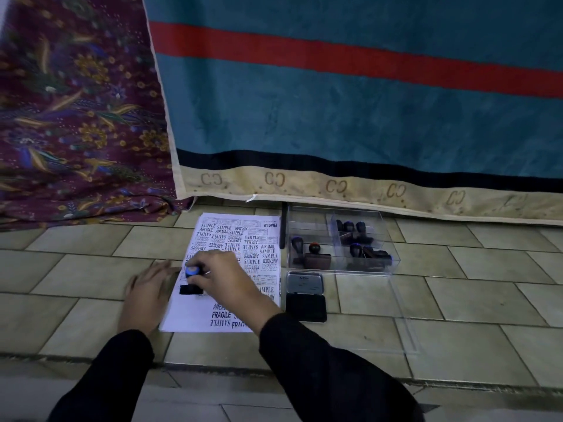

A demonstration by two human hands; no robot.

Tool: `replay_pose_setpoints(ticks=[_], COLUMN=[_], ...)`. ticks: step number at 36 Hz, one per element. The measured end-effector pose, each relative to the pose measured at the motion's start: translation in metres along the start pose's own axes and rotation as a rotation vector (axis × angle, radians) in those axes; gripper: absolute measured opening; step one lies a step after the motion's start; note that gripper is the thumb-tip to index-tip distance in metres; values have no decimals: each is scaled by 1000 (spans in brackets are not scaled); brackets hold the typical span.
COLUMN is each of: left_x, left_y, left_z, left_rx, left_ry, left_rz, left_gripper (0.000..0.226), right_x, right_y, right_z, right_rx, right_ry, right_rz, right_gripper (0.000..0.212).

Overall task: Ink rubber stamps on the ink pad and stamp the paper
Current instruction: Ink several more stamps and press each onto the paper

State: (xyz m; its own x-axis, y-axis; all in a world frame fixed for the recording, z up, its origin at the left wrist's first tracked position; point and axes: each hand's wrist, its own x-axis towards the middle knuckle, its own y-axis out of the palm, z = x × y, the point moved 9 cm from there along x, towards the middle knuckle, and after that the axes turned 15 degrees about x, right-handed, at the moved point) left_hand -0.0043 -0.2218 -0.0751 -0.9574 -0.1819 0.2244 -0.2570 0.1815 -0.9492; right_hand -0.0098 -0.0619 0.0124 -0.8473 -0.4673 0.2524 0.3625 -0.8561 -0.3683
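Observation:
A white paper (195, 315) covered with black and blue stamped words lies on the tiled floor. My right hand (225, 278) grips a rubber stamp with a blue-topped handle (192, 280), its dark base down on the paper's left side. My left hand (149, 292) rests flat with straight fingers on the paper's left edge. To the right of the paper lies an open ink pad (306, 306), its lid folded back behind it.
A clear plastic box (393, 263) with compartments holding several more stamps stands behind the ink pad. Its clear lid (405, 333) lies on the tiles to the right. A teal and red cloth and a patterned purple cloth hang behind.

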Motion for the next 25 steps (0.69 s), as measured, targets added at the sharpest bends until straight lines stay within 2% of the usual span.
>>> replay_pose_setpoints(ticks=[8, 19, 25], left_x=[0, 2, 2], left_y=[1, 0, 1], left_z=[1, 1, 1], left_rx=[-20, -22, -4], left_ry=[-13, -38, -35], left_rz=[-15, -10, -1], left_gripper=[32, 34, 35], right_x=[19, 20, 17], right_y=[25, 34, 37], right_z=[-7, -12, -9], right_rx=[-68, -62, -107], right_ry=[19, 63, 26], right_rz=[27, 67, 94], right_gripper=[14, 5, 6])
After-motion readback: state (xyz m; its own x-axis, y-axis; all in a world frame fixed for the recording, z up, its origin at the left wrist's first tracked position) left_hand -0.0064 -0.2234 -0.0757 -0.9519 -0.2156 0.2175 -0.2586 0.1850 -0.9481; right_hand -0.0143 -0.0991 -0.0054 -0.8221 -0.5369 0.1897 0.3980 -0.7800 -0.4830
